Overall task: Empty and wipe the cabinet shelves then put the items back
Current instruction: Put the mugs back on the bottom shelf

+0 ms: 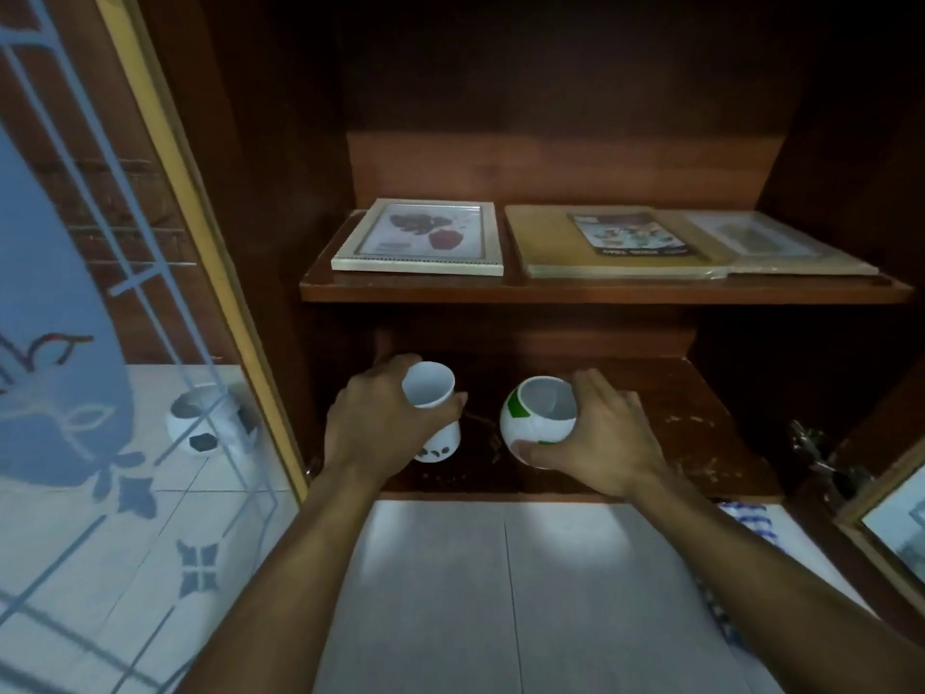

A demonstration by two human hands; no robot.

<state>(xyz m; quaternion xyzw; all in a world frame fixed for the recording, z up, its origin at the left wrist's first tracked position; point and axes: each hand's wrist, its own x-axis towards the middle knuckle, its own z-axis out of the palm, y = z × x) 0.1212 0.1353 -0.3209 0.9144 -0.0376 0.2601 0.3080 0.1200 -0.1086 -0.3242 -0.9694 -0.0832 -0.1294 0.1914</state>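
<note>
Cup of white ceramic, tall, with dark leaf marks near its base, held over the left front of the lower wooden shelf; long axis near upright, open mouth tipped up toward the wearer. Left hand wrapped round it, fingers grasping the far side, thumb across the near wall. Whether the base sits on the wood: cannot tell.

Just beside it, apart and not touching, round white ceramic pot with a green patch, mouth also tilted up and toward the wearer, grasped by right hand, thumb under the near side.

Pale specks scattered over the shelf to the right. Above, upper wooden shelf overhanging both hands, carrying three flat things: pale framed picture, brown folder with a printed booklet on top, clear-wrapped frame.

Left, open glass door with frosted pattern; through it, a third vessel, round white pot with black patches, on the white tiled floor. Right, one blue checked cloth on the floor.
</note>
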